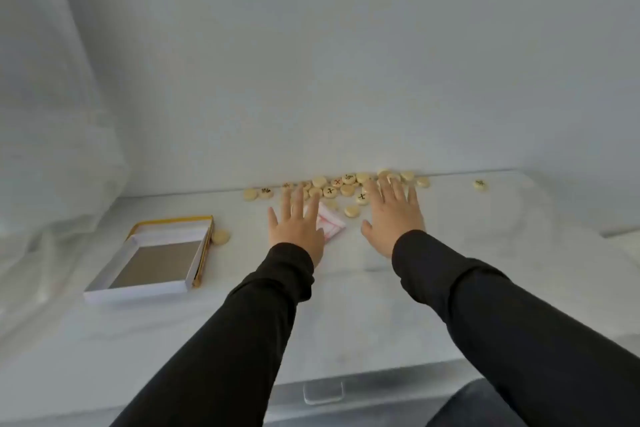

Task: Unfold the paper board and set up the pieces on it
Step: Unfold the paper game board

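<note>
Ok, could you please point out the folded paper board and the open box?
folded paper board (333,224): head view, its exposed right corner.
open box (156,263): head view, its bare grey floor.

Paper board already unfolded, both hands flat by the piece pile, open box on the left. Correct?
No. The paper board is still folded, a small packet partly under the left hand, as the head view shows. The rest stands: that hand and the right hand lie flat by the pieces, with the open box on the left.
</note>
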Demonstrator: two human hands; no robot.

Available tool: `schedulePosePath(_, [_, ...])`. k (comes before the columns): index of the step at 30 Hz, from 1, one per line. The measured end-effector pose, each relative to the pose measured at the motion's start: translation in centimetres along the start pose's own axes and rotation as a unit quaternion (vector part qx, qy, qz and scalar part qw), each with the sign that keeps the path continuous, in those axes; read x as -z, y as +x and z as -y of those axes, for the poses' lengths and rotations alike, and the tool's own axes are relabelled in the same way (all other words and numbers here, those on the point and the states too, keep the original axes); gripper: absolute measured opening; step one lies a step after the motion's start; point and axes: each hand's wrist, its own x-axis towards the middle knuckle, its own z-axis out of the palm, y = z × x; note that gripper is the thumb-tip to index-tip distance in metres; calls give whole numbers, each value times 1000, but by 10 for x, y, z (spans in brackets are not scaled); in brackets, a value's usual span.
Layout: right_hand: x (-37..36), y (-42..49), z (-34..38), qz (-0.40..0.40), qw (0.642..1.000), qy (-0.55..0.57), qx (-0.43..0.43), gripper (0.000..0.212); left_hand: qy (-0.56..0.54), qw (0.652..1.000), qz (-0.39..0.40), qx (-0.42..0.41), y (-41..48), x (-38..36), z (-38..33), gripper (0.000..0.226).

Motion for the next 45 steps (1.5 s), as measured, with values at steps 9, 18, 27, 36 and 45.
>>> schedulePosePath(9, [-51, -31, 19, 117, 990, 18, -71, 67, -16, 997, 78, -16, -23, -33, -11, 64])
schedulePosePath(18, [-63, -21, -1, 87, 988, 58, -114, 67, -64, 995, 70, 43, -6, -53, -43, 62])
schedulePosePath(27, [-58, -42, -27, 70, 988, 43, -132, 64, -109, 991, 73, 0, -23, -52, -72, 55])
schedulePosePath(36, [-61, -50, -48, 55, 974, 167, -145, 57, -168, 975, 44, -141, -36, -53, -88, 45])
schedulePosePath(45, [-73, -32, -59, 25, 937, 320, -138, 53, -86, 996, 3, -2, -22, -69, -98, 52])
